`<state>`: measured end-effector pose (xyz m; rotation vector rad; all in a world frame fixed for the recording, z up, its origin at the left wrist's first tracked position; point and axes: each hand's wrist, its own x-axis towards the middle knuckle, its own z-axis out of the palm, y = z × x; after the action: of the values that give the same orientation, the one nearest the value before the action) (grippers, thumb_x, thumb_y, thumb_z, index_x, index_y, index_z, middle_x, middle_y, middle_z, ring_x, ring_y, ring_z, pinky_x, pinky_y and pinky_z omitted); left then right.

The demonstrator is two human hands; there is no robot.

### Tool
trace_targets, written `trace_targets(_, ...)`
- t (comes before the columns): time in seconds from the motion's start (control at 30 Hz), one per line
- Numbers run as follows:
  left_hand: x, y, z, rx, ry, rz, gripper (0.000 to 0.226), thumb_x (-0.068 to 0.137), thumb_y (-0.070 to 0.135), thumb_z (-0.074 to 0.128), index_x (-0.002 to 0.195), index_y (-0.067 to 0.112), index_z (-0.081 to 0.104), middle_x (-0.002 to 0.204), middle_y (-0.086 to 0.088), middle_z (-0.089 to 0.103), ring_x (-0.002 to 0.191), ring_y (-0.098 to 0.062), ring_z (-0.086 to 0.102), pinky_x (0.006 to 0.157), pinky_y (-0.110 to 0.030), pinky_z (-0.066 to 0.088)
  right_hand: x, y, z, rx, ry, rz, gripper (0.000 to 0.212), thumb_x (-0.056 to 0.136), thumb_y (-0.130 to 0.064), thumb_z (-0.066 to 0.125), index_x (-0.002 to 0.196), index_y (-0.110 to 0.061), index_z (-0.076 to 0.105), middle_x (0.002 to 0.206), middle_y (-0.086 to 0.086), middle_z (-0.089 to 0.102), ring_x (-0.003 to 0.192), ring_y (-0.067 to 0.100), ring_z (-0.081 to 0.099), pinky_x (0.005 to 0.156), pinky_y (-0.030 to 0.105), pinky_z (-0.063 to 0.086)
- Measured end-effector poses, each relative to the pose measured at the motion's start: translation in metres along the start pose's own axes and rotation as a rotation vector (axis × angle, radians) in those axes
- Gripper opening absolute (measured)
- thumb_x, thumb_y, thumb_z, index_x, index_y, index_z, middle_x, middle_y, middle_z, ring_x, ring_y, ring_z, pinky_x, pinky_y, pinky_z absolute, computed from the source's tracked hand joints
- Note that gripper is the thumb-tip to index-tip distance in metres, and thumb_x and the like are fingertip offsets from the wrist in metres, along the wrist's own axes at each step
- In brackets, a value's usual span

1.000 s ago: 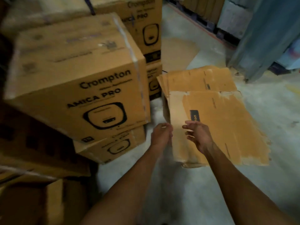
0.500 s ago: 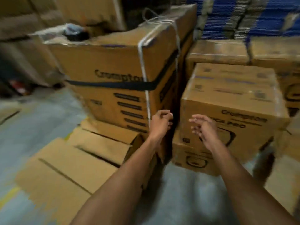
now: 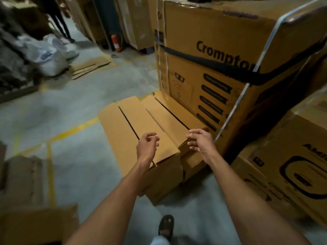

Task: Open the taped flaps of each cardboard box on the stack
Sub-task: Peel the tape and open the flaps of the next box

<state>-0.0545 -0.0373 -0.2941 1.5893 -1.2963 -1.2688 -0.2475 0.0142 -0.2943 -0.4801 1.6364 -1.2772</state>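
Since half a second ago the view has swung left, shifting the big closed Crompton box from centre to 1 o'clock; a black band and a white strap bind its matte corrugated walls. A smaller printed box sits closed at 4 o'clock, and low plain cartons lie at centre with dark slits between their flaps, contents hidden. The left hand and right hand hover above them, fingers loosely curled, grasping nothing.
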Motion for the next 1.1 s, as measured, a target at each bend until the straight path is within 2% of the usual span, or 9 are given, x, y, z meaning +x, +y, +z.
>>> trace_targets(0.2, 0.022, -0.062, -0.044, 0.121, 0.218, -0.111, 0.041, 0.096, 0.029, 0.068, 0.134, 0.020, 0.057, 0.133, -0.004, 0.062, 0.118, -0.022, 0.059, 0.103, -0.040, 0.049, 0.035, 0.031, 0.045, -0.167, -0.072, 0.074, 0.017, 0.098, -0.018, 0.064, 0.114, -0.019, 0.067, 0.109, 0.006, 0.070, 0.097, 0.021, 0.068, 0.080, 0.036, 0.059)
trace_targets(0.33, 0.036, -0.104, -0.057, 0.161, 0.292, -0.310, 0.083, 0.087, 0.039, 0.077, 0.154, 0.015, 0.034, 0.157, -0.011, 0.037, 0.140, -0.033, 0.041, 0.115, -0.049, 0.036, 0.060, 0.055, 0.059, -0.373, -0.070, 0.109, 0.041, 0.095, -0.028, 0.067, 0.134, -0.019, 0.057, 0.125, 0.003, 0.062, 0.110, 0.022, 0.059, 0.097, 0.043, 0.052)
trace_targets(0.47, 0.042, -0.138, -0.058, 0.110, 0.288, -0.496, 0.105, 0.081, 0.041, 0.082, 0.158, 0.006, 0.020, 0.161, -0.016, 0.028, 0.145, -0.035, 0.033, 0.116, -0.045, 0.033, 0.079, 0.073, 0.065, -0.504, -0.106, 0.178, 0.063, 0.096, -0.034, 0.067, 0.150, -0.014, 0.042, 0.145, 0.010, 0.051, 0.129, 0.028, 0.050, 0.103, 0.040, 0.043)
trace_targets(0.6, 0.047, -0.163, -0.058, 0.018, 0.270, -0.587, 0.116, 0.066, 0.054, 0.086, 0.153, 0.002, 0.030, 0.154, -0.018, 0.043, 0.139, -0.036, 0.044, 0.115, -0.047, 0.038, 0.094, 0.090, 0.073, -0.598, -0.134, 0.253, 0.073, 0.094, -0.043, 0.066, 0.154, -0.011, 0.039, 0.153, 0.012, 0.046, 0.136, 0.032, 0.046, 0.110, 0.045, 0.042)
trace_targets(0.7, 0.051, -0.166, -0.061, -0.014, 0.224, -0.551, 0.109, 0.072, 0.042, 0.090, 0.153, 0.007, 0.027, 0.151, -0.014, 0.045, 0.137, -0.036, 0.045, 0.114, -0.046, 0.039, 0.098, 0.095, 0.079, -0.664, -0.107, 0.238, 0.081, 0.089, -0.047, 0.070, 0.153, -0.007, 0.040, 0.153, 0.014, 0.047, 0.137, 0.033, 0.046, 0.112, 0.048, 0.041)
trace_targets(0.8, 0.052, -0.159, -0.066, -0.107, 0.171, -0.486, 0.096, 0.067, 0.031, 0.094, 0.140, 0.015, 0.033, 0.124, -0.003, 0.059, 0.120, -0.030, 0.056, 0.106, -0.044, 0.047, 0.100, 0.083, 0.080, -0.667, -0.077, 0.194, 0.087, 0.086, -0.050, 0.073, 0.155, -0.011, 0.037, 0.157, 0.015, 0.041, 0.141, 0.034, 0.042, 0.113, 0.050, 0.040)
trace_targets(0.87, 0.052, -0.146, -0.075, -0.201, 0.147, -0.413, 0.088, 0.069, 0.024, 0.093, 0.134, 0.021, 0.034, 0.119, 0.000, 0.059, 0.112, -0.025, 0.059, 0.103, -0.043, 0.049, 0.101, 0.071, 0.080, -0.624, -0.049, 0.135, 0.087, 0.086, -0.054, 0.072, 0.155, -0.014, 0.038, 0.158, 0.014, 0.040, 0.140, 0.034, 0.042, 0.112, 0.051, 0.041)
trace_targets(1.0, 0.063, -0.102, -0.099, -0.351, 0.118, -0.298, 0.087, 0.058, 0.030, 0.086, 0.129, 0.019, 0.036, 0.120, -0.007, 0.061, 0.102, -0.023, 0.064, 0.083, -0.038, 0.055, 0.090, 0.043, 0.092, -0.470, -0.037, 0.036, 0.070, 0.089, -0.060, 0.065, 0.145, -0.024, 0.042, 0.148, 0.015, 0.046, 0.123, 0.035, 0.052, 0.093, 0.052, 0.053)
trace_targets(1.1, 0.064, -0.070, -0.111, -0.362, 0.062, -0.285, 0.091, 0.057, 0.028, 0.084, 0.131, 0.013, 0.034, 0.119, -0.009, 0.061, 0.092, -0.021, 0.064, 0.069, -0.032, 0.052, 0.075, 0.024, 0.097, -0.389, -0.021, 0.004, 0.059, 0.093, -0.051, 0.066, 0.140, -0.022, 0.044, 0.141, 0.011, 0.045, 0.114, 0.032, 0.053, 0.075, 0.047, 0.058)
